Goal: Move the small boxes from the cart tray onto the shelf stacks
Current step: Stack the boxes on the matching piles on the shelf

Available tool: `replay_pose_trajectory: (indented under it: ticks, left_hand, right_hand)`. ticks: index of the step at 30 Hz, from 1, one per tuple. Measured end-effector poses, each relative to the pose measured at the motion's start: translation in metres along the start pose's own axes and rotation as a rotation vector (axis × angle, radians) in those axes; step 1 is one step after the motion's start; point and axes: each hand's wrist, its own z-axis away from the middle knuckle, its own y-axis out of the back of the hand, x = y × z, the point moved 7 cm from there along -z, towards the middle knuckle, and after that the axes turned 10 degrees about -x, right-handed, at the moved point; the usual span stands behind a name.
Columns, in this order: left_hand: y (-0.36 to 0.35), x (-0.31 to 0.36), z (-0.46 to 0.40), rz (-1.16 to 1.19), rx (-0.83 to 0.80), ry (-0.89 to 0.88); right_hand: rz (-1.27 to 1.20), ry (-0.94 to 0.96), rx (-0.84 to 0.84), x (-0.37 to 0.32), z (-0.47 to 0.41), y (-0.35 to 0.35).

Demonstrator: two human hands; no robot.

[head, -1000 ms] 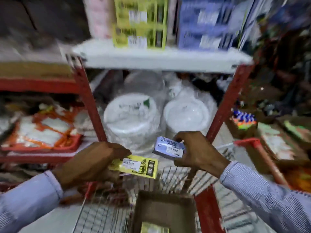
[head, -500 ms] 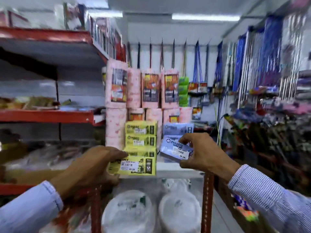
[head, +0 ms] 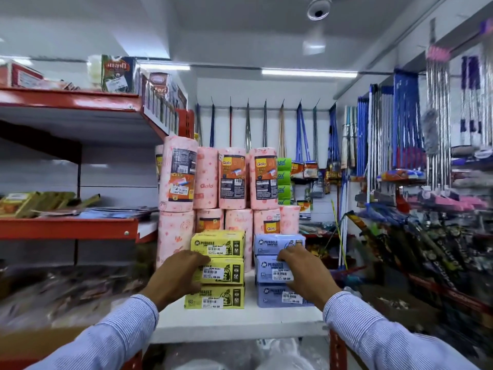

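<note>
A person's left hand (head: 177,273) grips a yellow box (head: 222,271) and right hand (head: 304,271) a blue box (head: 269,271), at 6 o'clock before their shelf (head: 240,320) stacks; each should land square before release.

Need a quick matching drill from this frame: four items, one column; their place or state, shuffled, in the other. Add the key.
Column 1
1. stack of yellow cardboard boxes
2. stack of pale blue cardboard boxes
3. pink wrapped paper towel rolls
4. long-handled brooms and mops

Column 2
A. hanging along the back wall
B. standing in two tiers behind the boxes
C. touched by the right hand
D. touched by the left hand

Pairs: 1-D, 2-C, 3-B, 4-A
</note>
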Motion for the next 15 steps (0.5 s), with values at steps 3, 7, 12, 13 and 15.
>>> replay_pose_trajectory:
  ticks: [3, 7, 12, 13, 15]
  left_hand:
    - [-0.008, -0.004, -0.005, 0.032, -0.022, 0.010]
    - [-0.011, -0.010, -0.007, 0.049, -0.023, 0.004]
    - [-0.014, -0.011, -0.010, 0.096, -0.034, 0.016]
    - [-0.017, -0.012, -0.009, 0.108, -0.041, 0.035]
    - [-0.020, -0.014, -0.011, 0.125, -0.049, 0.062]
  right_hand:
    - [-0.006, -0.003, 0.010, 0.005, -0.004, -0.009]
    - [-0.043, -0.008, 0.036, 0.008, -0.006, -0.010]
    - [-0.083, -0.021, 0.052, 0.009, -0.003, -0.011]
    - [-0.089, -0.020, 0.050, 0.009, -0.002, -0.012]
    - [-0.096, -0.026, 0.060, 0.009, -0.003, -0.012]
